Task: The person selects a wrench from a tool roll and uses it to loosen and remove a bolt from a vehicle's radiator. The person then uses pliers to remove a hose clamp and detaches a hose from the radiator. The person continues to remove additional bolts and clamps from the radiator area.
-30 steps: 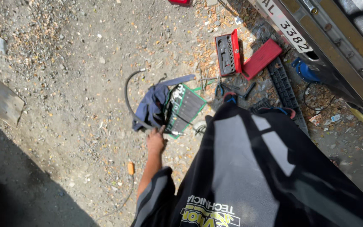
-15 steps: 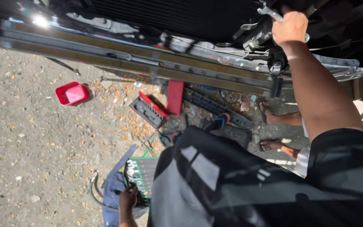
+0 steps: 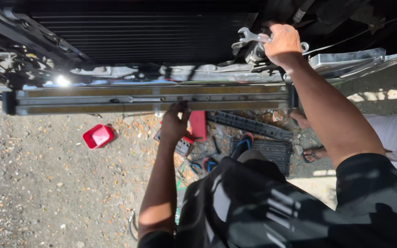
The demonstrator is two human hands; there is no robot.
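Right hand [image 3: 283, 42] closed round a silver wrench [image 3: 250, 36] by the black radiator [image 3: 138, 36]; left hand [image 3: 174, 124] reaches under the metal crossbar [image 3: 116, 97], fingers curled against it. Cannot tell if they hold anything.

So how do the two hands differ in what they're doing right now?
The right hand is raised high in the engine bay, closed around a silver wrench; the left hand sits lower, fingers touching the underside of the long metal bar, and no tool shows in it. The right arm is in bright sun, the left partly shaded. Both are bare and reach toward the vehicle front.
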